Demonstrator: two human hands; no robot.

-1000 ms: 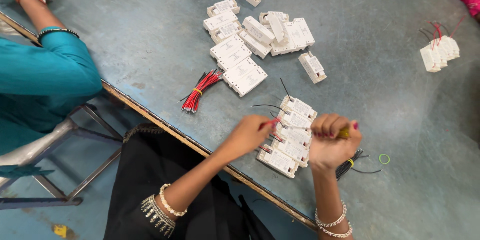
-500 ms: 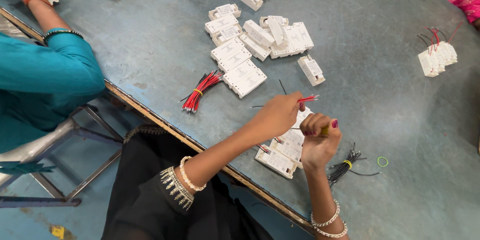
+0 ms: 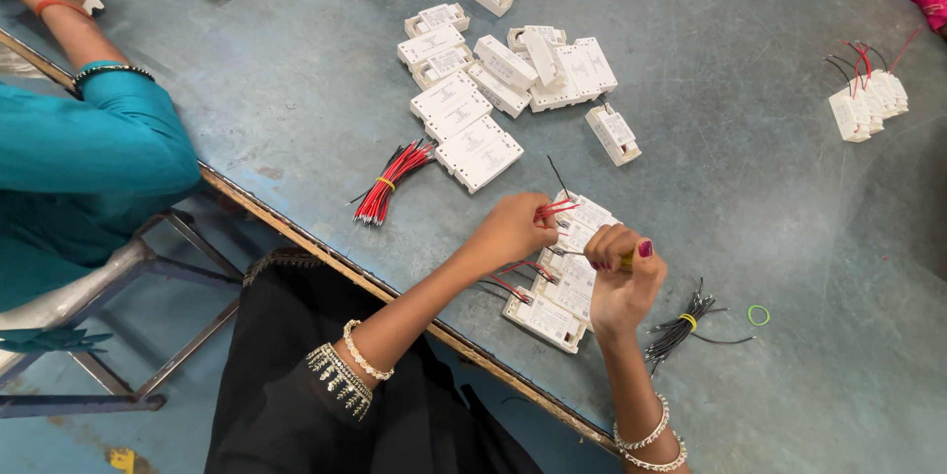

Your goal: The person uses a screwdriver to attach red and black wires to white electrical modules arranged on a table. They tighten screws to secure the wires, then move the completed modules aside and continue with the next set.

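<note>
A thin red wire [image 3: 555, 207] is pinched in the fingertips of the left hand [image 3: 513, 229], just above a row of flat white plastic modules [image 3: 562, 287] lying near the table's [image 3: 296, 89] front edge. The right hand [image 3: 621, 277] is curled shut around a slim yellow-handled tool [image 3: 626, 259]. Beside it lies a banded bundle of black wires [image 3: 681, 328] and a small green rubber ring [image 3: 758, 314]. Farther off sit a red wire bundle [image 3: 390, 183] and heaped white rectangular casings [image 3: 503, 70] on the worn, mottled blue-grey surface.
</note>
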